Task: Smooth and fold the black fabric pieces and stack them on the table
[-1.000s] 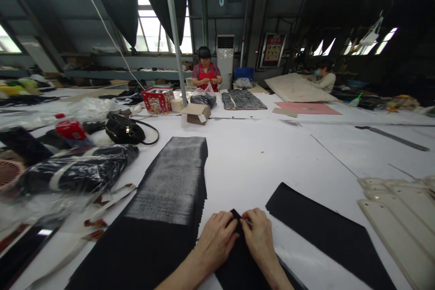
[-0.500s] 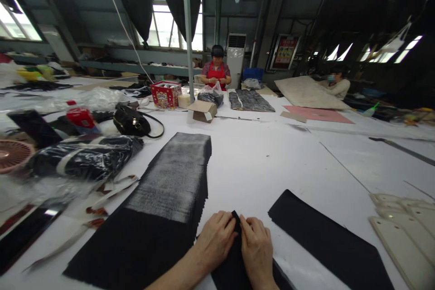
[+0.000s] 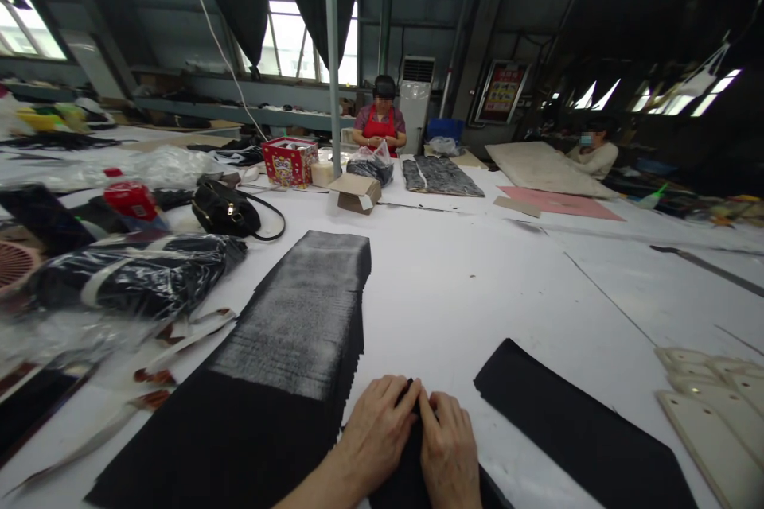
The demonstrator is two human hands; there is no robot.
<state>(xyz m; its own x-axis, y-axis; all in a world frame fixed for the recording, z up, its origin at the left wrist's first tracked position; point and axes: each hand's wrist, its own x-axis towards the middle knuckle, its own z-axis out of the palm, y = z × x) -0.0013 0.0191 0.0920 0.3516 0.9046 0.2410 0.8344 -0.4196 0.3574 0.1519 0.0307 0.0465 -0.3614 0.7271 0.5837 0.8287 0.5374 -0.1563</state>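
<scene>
Both hands meet at the far end of a narrow black fabric piece [image 3: 404, 471] lying on the white table at the bottom centre. My left hand [image 3: 377, 423] is closed, its fingertips pinching the tip of the piece from the left. My right hand [image 3: 449, 445] is closed on the same tip from the right, fingers bent and nearly touching the left ones. Left of them lies a tall fanned stack of black fabric pieces [image 3: 286, 318], the far part showing greyish edges. To the right another black fabric piece [image 3: 578, 421] lies flat.
Beige panels with holes [image 3: 710, 429] lie at the right edge. On the left are a plastic-wrapped black bundle [image 3: 143, 274], a black handbag [image 3: 225, 208] and a red-capped bottle [image 3: 134, 203]. A pole [image 3: 332, 56] rises beyond an open carton [image 3: 355, 192]. Two people work across the table.
My fingertips have drawn closer together over the tip of the black piece, covering more of it. The view has shifted slightly; the stack and the right-hand piece lie as before.
</scene>
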